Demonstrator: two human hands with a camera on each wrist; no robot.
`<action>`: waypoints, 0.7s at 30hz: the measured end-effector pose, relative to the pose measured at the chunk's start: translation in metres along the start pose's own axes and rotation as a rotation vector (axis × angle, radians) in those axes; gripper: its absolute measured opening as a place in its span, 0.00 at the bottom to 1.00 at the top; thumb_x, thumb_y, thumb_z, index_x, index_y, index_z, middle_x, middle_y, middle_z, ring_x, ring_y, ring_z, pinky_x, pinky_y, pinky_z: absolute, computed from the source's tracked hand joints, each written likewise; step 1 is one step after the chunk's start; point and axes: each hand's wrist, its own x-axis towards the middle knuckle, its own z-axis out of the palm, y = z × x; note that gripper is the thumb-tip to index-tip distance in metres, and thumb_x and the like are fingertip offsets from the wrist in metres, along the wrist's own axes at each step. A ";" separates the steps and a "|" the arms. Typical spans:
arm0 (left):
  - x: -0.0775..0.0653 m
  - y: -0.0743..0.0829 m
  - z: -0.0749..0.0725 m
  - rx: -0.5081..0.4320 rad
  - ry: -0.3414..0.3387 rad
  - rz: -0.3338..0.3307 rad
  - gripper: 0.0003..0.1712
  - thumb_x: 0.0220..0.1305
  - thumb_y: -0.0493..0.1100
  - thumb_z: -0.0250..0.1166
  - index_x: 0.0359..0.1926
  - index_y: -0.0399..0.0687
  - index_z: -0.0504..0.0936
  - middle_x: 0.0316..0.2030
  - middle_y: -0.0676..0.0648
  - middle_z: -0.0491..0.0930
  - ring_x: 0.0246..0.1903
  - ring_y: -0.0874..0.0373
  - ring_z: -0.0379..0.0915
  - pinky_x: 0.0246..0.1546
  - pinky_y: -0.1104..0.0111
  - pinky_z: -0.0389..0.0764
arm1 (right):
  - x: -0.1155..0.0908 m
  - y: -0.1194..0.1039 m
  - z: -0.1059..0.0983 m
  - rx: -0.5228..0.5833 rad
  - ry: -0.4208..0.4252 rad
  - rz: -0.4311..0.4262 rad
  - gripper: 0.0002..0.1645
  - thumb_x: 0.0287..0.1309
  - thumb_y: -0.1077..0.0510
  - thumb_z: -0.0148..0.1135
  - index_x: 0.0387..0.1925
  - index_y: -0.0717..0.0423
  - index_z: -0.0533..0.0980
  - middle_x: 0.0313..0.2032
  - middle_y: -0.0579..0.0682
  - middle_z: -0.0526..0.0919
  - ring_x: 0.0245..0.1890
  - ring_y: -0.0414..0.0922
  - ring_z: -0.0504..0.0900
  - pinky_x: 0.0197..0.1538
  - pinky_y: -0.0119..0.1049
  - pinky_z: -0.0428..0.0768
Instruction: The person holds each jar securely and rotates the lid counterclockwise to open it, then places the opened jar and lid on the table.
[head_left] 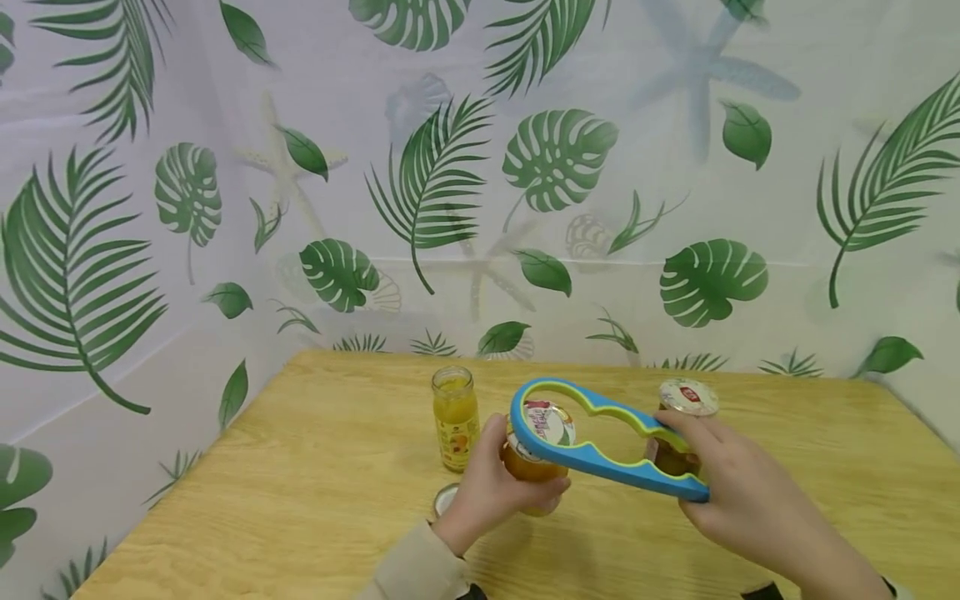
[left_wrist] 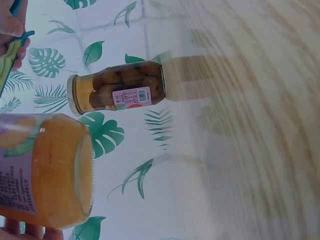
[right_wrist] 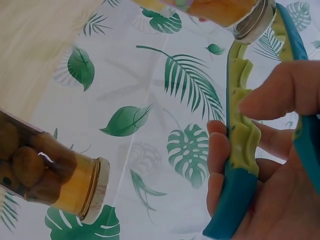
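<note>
Head view: the left hand (head_left: 493, 492) grasps the orange jar (head_left: 531, 468) by its body, fingers and thumb curled round it, near the middle of the table (head_left: 300, 492). A patterned lid is on this jar. The left wrist view shows its base clear of the wood.

The right hand (head_left: 753, 496) grasps the narrow end of the blue and green opener (head_left: 611, 472); in the right wrist view, its fingers wrap round 1 arm of it. The opener's wide loop reaches left to the jar's lid and overlaps it in the head view; I cannot tell whether the 2 touch.

At the far left of the left hand stands the yellow jar (head_left: 456, 425), upright, its mouth uncovered. A loose lid (head_left: 443, 498) lies on the wood, near that jar and partly hidden by the left hand. On the far right, beyond the opener, stands the dark jar (head_left: 687, 398), upright and lidded; its label (left_wrist: 131, 97) carries a barcode. Round, dark pieces fill it. A pale sleeve (head_left: 420, 562) covers the left forearm. Behind the table, white cloth (head_left: 465, 292) bears green leaves.
</note>
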 end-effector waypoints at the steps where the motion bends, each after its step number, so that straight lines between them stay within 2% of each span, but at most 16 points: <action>1: 0.000 0.001 0.001 -0.003 0.006 0.029 0.34 0.41 0.36 0.72 0.51 0.50 0.67 0.46 0.52 0.68 0.47 0.58 0.66 0.46 0.67 0.70 | 0.000 -0.001 0.000 -0.001 0.004 -0.003 0.40 0.24 0.70 0.68 0.50 0.60 0.68 0.35 0.50 0.75 0.27 0.41 0.70 0.27 0.36 0.72; 5: -0.001 0.007 0.003 0.007 0.018 0.144 0.37 0.39 0.33 0.72 0.53 0.48 0.67 0.47 0.50 0.70 0.48 0.57 0.66 0.49 0.63 0.68 | -0.001 -0.004 -0.002 -0.006 -0.013 0.001 0.41 0.24 0.70 0.67 0.50 0.58 0.69 0.33 0.47 0.74 0.26 0.39 0.70 0.27 0.35 0.72; 8: -0.004 0.019 0.003 0.011 0.013 0.187 0.39 0.39 0.33 0.72 0.54 0.49 0.67 0.47 0.50 0.70 0.47 0.58 0.66 0.49 0.62 0.67 | -0.002 -0.006 -0.002 -0.004 -0.030 0.000 0.40 0.24 0.71 0.67 0.50 0.58 0.69 0.34 0.47 0.75 0.28 0.39 0.73 0.29 0.36 0.74; 14: -0.008 0.026 0.004 -0.057 -0.046 0.153 0.32 0.42 0.33 0.70 0.51 0.44 0.70 0.44 0.50 0.76 0.45 0.59 0.71 0.47 0.65 0.70 | -0.002 -0.006 -0.002 -0.016 -0.048 -0.004 0.39 0.25 0.69 0.68 0.50 0.58 0.70 0.37 0.49 0.76 0.31 0.43 0.75 0.32 0.41 0.75; 21: -0.011 0.027 0.004 -0.062 -0.080 0.133 0.29 0.44 0.32 0.67 0.51 0.42 0.70 0.44 0.49 0.76 0.45 0.60 0.71 0.47 0.65 0.70 | -0.002 -0.004 0.000 -0.021 -0.094 0.025 0.39 0.26 0.68 0.69 0.50 0.57 0.70 0.35 0.46 0.76 0.30 0.41 0.75 0.31 0.40 0.75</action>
